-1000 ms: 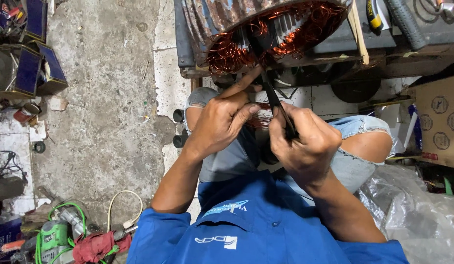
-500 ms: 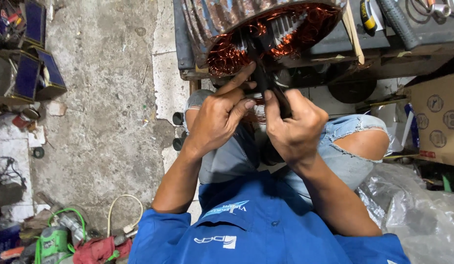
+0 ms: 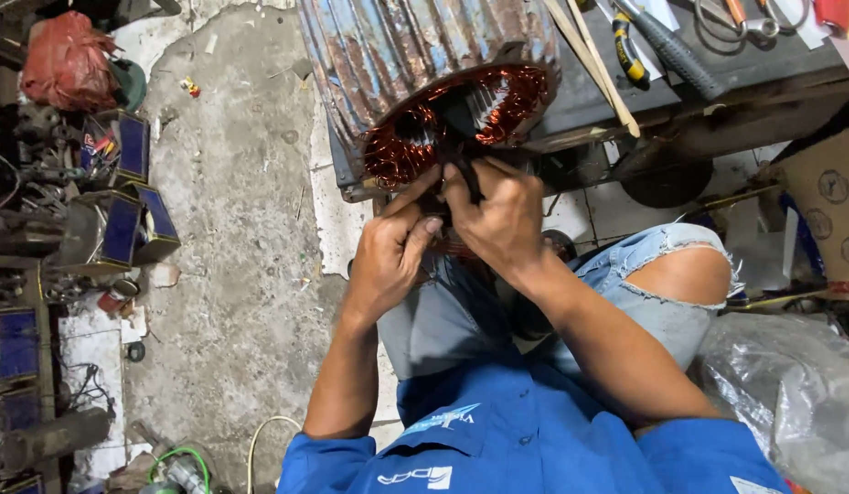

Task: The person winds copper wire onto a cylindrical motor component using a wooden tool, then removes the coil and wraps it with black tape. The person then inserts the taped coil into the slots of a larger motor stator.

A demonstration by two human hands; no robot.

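Rough grey concrete floor (image 3: pixel 241 210), cracked and stained, small debris scattered. Dark worktop (image 3: pixel 717 110) up top carries a rusty ribbed motor stator (image 3: pixel 415 55) with copper windings (image 3: pixel 406 146) exposed at its open end, plus pliers (image 3: pixel 625 46) and wooden sticks (image 3: pixel 589 55). Left hand (image 3: pixel 392 252) pinches at the windings' lower edge; right hand (image 3: pixel 502 215) clenched round a thin black tool (image 3: pixel 465 178) poked into the coils. Blue boxes (image 3: pixel 122 201) and clutter along the left wall, red bag (image 3: pixel 63 59) top left, clear plastic sheet (image 3: pixel 790 393) bottom right.
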